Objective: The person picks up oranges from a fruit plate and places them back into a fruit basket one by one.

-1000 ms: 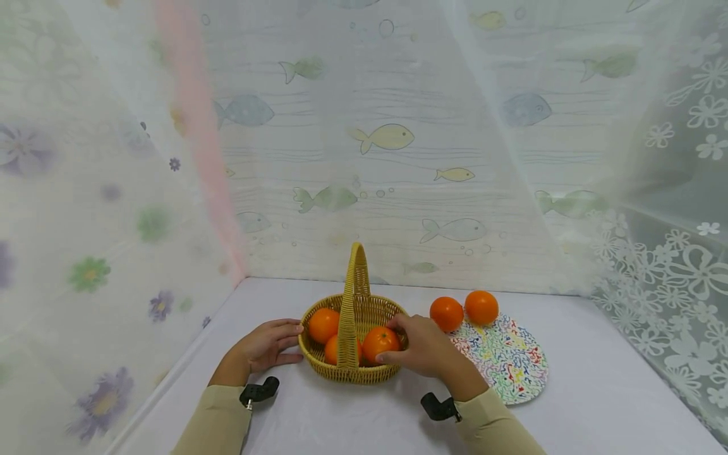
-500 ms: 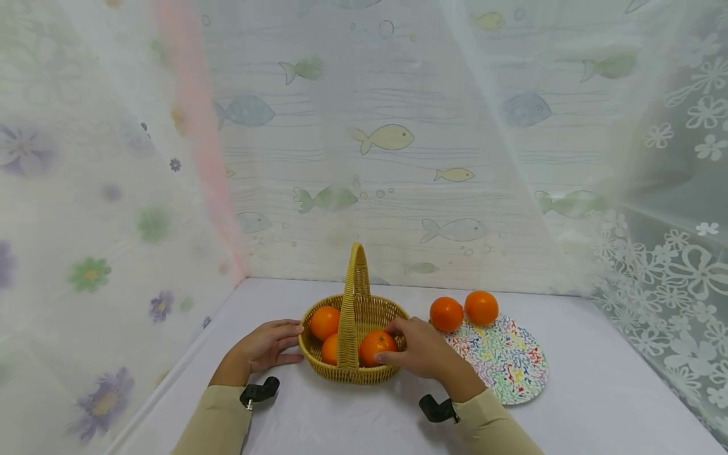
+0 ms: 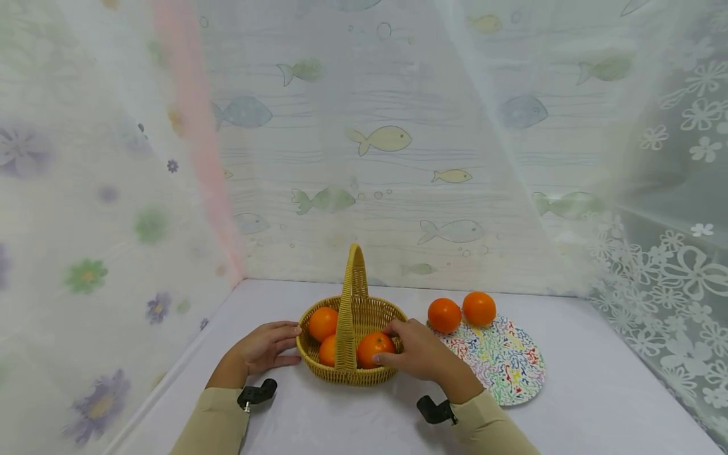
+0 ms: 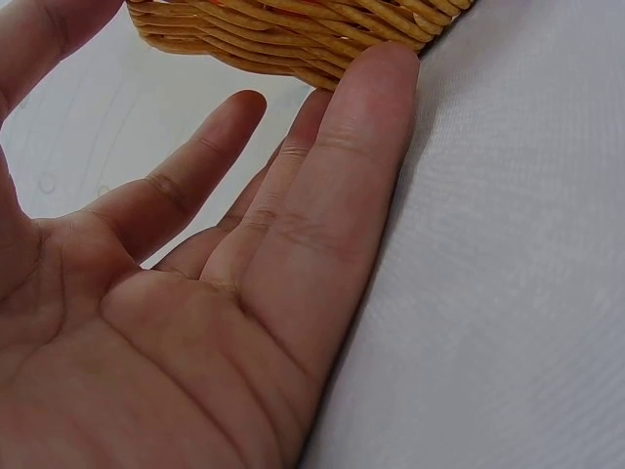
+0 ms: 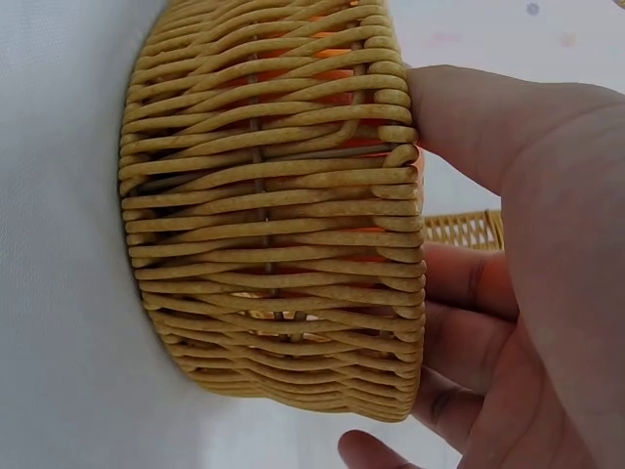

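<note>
A yellow wicker basket (image 3: pixel 370 376) with a tall handle stands on the white cloth, two oranges (image 3: pixel 323 324) lying in its left part. In its right part is another orange (image 3: pixel 375 349), which my right hand (image 3: pixel 423 354) grips from the right between thumb and fingers. The right wrist view shows the basket's woven side (image 5: pixel 273 215), with my right thumb and fingers reaching over its rim. At the basket's left end my left hand (image 3: pixel 264 347) touches the wicker with relaxed, extended fingers. In the left wrist view the little-finger-side fingertip (image 4: pixel 381 83) meets the lower weave.
Right of the basket lies a round board (image 3: pixel 512 363) with multicoloured squiggles. Two more oranges (image 3: pixel 445 315) sit at its far edge. Sheer curtains (image 3: pixel 455 158) with fish and flower prints enclose the table (image 3: pixel 341 420) at the back and sides.
The gripped orange has moved slightly left and lower into the basket with my right hand. The front-left orange has shifted a little left. My left hand stays at the rim.
</note>
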The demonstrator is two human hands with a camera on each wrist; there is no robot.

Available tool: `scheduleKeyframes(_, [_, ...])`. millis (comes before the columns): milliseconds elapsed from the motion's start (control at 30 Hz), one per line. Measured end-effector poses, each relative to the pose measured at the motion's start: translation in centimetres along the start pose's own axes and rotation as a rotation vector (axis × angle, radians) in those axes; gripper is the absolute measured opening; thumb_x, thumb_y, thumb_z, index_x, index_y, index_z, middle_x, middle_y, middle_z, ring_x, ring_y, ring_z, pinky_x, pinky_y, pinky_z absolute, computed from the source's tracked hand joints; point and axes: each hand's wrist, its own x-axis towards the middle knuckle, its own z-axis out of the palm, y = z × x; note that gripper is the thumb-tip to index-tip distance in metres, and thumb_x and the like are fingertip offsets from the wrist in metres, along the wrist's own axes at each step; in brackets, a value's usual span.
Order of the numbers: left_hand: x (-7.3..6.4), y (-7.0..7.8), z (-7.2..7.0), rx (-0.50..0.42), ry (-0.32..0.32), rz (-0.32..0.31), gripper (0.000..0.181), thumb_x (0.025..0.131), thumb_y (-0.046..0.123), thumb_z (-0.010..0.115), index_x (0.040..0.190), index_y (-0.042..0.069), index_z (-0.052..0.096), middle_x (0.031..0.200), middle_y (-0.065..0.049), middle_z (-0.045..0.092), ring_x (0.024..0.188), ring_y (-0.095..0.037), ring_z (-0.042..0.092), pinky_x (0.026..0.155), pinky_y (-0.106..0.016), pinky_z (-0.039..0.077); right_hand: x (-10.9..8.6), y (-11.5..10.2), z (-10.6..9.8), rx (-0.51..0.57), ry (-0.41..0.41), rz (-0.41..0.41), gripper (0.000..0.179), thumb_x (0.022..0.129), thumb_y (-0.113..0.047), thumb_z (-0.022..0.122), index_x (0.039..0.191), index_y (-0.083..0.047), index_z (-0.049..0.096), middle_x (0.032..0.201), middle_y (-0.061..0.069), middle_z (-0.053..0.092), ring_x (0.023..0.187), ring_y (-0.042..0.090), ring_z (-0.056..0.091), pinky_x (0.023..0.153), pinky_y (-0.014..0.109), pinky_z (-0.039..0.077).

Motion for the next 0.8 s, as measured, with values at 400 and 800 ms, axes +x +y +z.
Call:
scheduleKeyframes(400, [0.0, 0.0, 0.1, 0.011, 0.024, 0.0, 0.067, 0.102, 0.029, 0.066, 0.151, -0.006, 0.036, 0.136, -0.008, 0.065, 0.118, -0.018, 0.067, 0.099, -0.048, 0.059, 0.0, 0.0, -0.4, 0.039, 0.021, -0.05, 0.056, 0.087, -0.053, 0.079, 0.129, -0.018, 0.069, 0.123, -0.001, 0.069, 0.116, 0.02, 0.06, 0.101, 0.047, 0.054])
scheduleKeyframes(800, [-0.1, 0.0, 0.2, 0.019, 0.027, 0.005, 0.067, 0.102, 0.03, 0.065, 0.151, -0.006, 0.036, 0.136, -0.007, 0.065, 0.118, -0.018, 0.067, 0.1, -0.048, 0.058, -0.2, 0.5, -1.5, 0.061, 0.109, -0.054, 0.044, 0.09, -0.039, 0.081, 0.126, -0.017, 0.071, 0.13, 0.0, 0.07, 0.13, 0.025, 0.059, 0.113, 0.052, 0.047])
